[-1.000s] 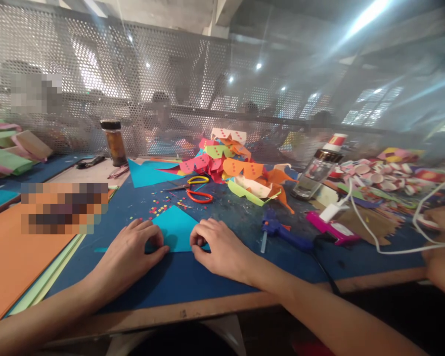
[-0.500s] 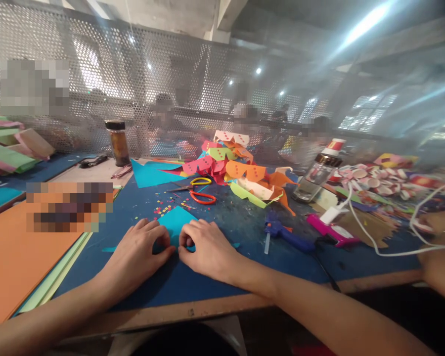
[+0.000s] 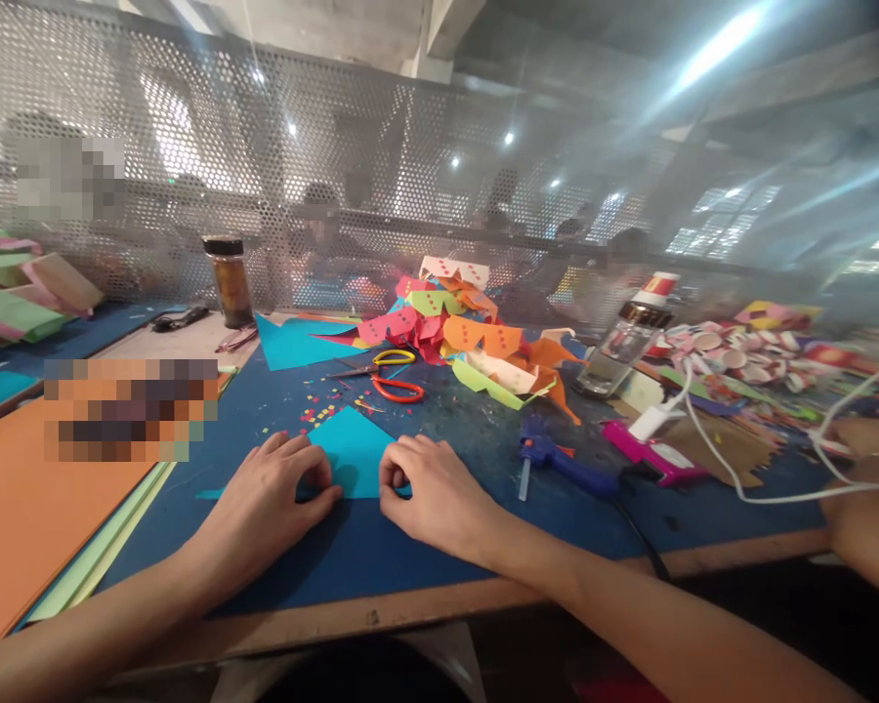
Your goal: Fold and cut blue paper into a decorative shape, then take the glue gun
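Observation:
A sheet of bright blue paper (image 3: 353, 449), its visible part a triangle pointing away from me, lies near the front of the table. My left hand (image 3: 282, 493) pinches the paper's near edge on the left, fingers curled. On the right, my right hand (image 3: 429, 493) is closed on the same edge, thumb against fingertips. Both hands cover the paper's sides. Beyond its tip lie scissors (image 3: 396, 376) with one yellow and one red handle, among small coloured paper scraps (image 3: 322, 408).
Behind the scissors is a pile of folded coloured paper pieces (image 3: 476, 337). To the right lie a blue glue gun (image 3: 567, 464), a pink power strip (image 3: 651, 454) and a glass bottle (image 3: 622, 347). Orange paper sheets (image 3: 80, 527) are stacked left. Another person's arm (image 3: 868, 498) is at far right.
My right hand has slid to the right along the near edge, away from my left hand, so more blue paper shows between them. My left hand has barely moved.

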{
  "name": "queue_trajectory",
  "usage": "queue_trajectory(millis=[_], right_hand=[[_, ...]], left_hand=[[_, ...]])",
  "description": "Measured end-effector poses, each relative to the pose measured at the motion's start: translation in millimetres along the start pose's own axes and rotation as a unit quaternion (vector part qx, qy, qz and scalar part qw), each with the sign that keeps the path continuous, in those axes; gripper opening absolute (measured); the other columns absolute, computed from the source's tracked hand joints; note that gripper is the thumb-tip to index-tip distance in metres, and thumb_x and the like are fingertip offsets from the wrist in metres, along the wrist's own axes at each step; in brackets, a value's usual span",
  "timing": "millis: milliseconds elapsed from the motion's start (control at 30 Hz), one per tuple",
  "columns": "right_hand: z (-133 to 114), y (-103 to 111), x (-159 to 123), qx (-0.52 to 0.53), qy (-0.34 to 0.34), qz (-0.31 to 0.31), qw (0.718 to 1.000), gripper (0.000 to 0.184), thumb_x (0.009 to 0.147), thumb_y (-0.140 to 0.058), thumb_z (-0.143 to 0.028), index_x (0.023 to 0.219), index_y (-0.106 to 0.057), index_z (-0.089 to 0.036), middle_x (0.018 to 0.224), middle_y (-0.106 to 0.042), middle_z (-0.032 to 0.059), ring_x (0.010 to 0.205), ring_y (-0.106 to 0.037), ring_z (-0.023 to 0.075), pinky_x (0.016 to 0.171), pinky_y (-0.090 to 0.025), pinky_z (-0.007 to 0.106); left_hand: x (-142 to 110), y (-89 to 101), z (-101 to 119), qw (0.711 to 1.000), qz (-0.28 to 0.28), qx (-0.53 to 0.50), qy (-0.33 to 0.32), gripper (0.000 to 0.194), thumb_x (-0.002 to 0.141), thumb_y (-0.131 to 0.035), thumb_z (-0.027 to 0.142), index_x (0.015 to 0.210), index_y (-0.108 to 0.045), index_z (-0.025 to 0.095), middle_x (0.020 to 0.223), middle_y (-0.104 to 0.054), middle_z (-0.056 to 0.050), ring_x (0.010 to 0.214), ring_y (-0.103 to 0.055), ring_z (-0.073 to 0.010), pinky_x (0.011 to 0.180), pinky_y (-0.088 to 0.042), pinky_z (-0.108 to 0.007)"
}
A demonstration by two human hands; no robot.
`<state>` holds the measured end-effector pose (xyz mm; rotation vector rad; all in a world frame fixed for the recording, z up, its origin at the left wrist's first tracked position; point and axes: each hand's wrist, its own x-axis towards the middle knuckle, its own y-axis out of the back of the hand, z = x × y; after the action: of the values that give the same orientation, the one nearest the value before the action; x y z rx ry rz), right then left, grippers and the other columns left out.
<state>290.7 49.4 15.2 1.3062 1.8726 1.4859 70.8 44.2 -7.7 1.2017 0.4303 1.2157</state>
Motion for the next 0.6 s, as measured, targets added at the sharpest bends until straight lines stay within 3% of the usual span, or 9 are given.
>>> queue_trajectory(millis=[300,600], right_hand=[[13,12,-11,-0.008,-0.028,-0.002,1.000,0.010,0.074,-0.060,-0.010,0.072,-0.056,-0.019,0.078,-0.061,-0.0006,0.079,-0.053,0.0155,0.070,-0.032,0.029],[29,22,-21,-0.021,-0.051,-0.012,0.998,0.011,0.073,-0.059,-0.009,0.071,-0.056,-0.019,0.076,-0.060,-0.0008,0.077,-0.052,0.0147,0.069,-0.033,0.027]], left_hand=[[0,2.2,3,1.000,-0.007,0.001,0.020,0.015,0.086,-0.061,0.033,0.074,-0.059,0.023,0.079,-0.064,-0.001,0.083,-0.053,-0.0249,0.082,-0.039,-0.039],[-1,0.7,1,1.000,-0.008,0.006,0.012,0.018,0.086,-0.061,0.036,0.073,-0.059,0.024,0.078,-0.063,0.000,0.083,-0.052,-0.0248,0.091,-0.036,-0.043]])
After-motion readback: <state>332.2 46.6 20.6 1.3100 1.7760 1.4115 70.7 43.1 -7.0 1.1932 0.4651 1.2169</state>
